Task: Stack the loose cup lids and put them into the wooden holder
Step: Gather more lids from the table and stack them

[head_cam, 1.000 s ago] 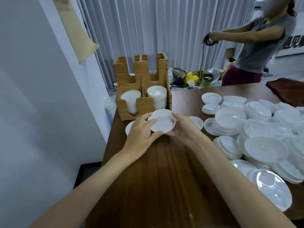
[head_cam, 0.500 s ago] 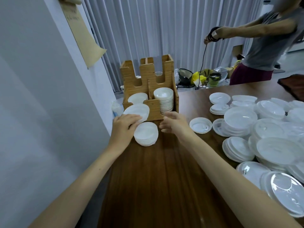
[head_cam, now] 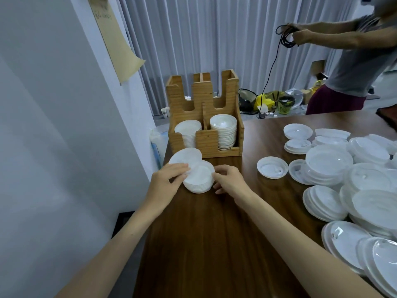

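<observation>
On the dark brown wooden table [head_cam: 214, 244] the tall, slotted, light wooden holder [head_cam: 206, 144] stands upright, with lids in both front compartments. Just in front of it a short stack of round white plastic cup lids [head_cam: 199, 183] sits flat, its axis vertical. A single thin white lid [head_cam: 184, 157] tilts over the stack's left top. Its near edge is hidden under the left hand [head_cam: 167, 181], whose curled fingers pinch it. The right hand [head_cam: 231, 182] curls round the stack's right rim.

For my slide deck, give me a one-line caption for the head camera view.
Left hand holds a lid tilted over the stack, right hand holds the stack, in front of the holder.
</observation>
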